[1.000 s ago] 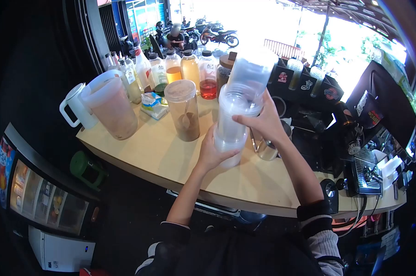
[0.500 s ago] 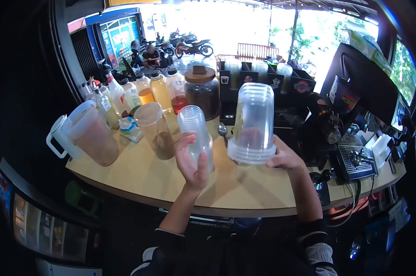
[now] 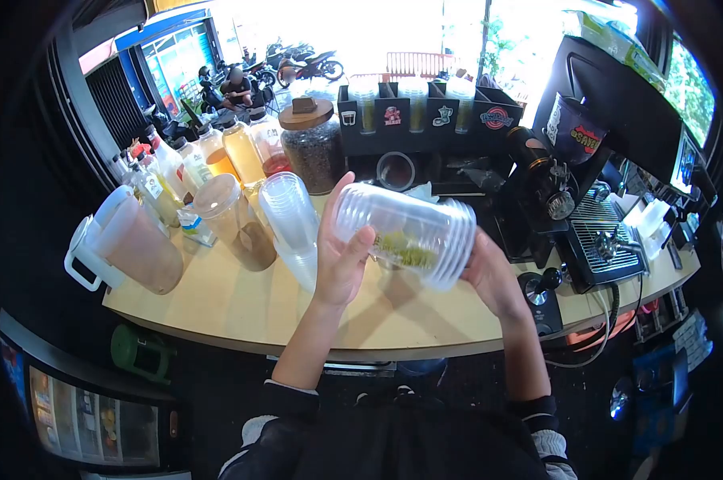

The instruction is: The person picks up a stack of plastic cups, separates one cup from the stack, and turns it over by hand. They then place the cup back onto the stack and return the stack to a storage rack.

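A short stack of clear plastic cups (image 3: 405, 232) with a green print lies tipped on its side in the air above the counter. My left hand (image 3: 344, 256) grips the base end, its thumb across the near side. At the rim end, on the right, my right hand (image 3: 489, 276) holds the cups, fingers partly hidden behind them. Just left of my left hand, another stack of clear cups (image 3: 289, 216) stands upside down on the counter. Beside that is a lidded clear container (image 3: 235, 224) with brown contents.
On the wooden counter (image 3: 217, 320) stand a pitcher (image 3: 133, 244), several syrup bottles (image 3: 241, 152) and a wooden-lidded jar (image 3: 309, 152). Behind the cups is a black cup organizer (image 3: 417, 116). An espresso machine (image 3: 593, 248) and a grinder (image 3: 549, 176) are at right. A person (image 3: 235, 88) sits outside.
The cup stack has turned from upside down onto its side, rim end to the right. My left hand has come across from the standing stack and taken hold of the base end.
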### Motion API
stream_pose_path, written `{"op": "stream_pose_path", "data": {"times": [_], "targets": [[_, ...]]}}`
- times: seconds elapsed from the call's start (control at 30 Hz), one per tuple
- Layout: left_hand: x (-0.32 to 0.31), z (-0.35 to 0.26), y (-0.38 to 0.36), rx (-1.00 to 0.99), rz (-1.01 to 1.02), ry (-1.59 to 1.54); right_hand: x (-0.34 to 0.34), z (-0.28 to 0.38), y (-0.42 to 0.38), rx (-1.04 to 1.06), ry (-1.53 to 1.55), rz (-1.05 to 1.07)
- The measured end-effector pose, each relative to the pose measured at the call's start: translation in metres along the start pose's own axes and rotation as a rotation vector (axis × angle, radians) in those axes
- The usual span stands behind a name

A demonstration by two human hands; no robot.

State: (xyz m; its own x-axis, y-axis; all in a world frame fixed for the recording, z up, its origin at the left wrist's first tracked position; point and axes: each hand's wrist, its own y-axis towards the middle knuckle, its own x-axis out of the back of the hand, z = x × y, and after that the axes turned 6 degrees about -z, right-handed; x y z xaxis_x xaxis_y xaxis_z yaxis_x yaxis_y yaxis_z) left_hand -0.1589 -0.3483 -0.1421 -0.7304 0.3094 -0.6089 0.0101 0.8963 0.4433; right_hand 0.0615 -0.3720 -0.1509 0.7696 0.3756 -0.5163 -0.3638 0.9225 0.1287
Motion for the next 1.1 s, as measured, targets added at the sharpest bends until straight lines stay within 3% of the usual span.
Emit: {"op": "stream_pose_path", "data": {"times": [0.03,0.07,0.23,0.3,0.5,0.7,1.1], "targets": [[-0.001,0.002,-0.002,0.0,0.002,0.0,-0.002,-0.002,-0.002,0.225,-0.331,-0.197],[-0.001,0.004,-0.004,-0.024,-0.055,0.025,-0.008,-0.001,-0.006,0.351,-0.433,-0.252],[0.007,0.013,-0.011,-0.047,-0.164,0.094,-0.025,-0.01,-0.014,0.543,-0.465,-0.16],[0.007,0.013,-0.014,-0.046,-0.18,0.146,-0.025,-0.01,-0.014,0.627,-0.74,-0.236],[0.005,0.006,-0.022,0.031,-0.13,0.279,-0.018,-0.015,-0.009,0.599,-0.657,-0.253],[0.015,0.006,-0.028,-0.026,-0.058,0.322,-0.019,-0.016,-0.01,0.481,-0.491,-0.235],[0.023,0.01,-0.035,-0.039,-0.103,0.315,-0.02,-0.022,-0.013,0.494,-0.562,-0.219]]}}
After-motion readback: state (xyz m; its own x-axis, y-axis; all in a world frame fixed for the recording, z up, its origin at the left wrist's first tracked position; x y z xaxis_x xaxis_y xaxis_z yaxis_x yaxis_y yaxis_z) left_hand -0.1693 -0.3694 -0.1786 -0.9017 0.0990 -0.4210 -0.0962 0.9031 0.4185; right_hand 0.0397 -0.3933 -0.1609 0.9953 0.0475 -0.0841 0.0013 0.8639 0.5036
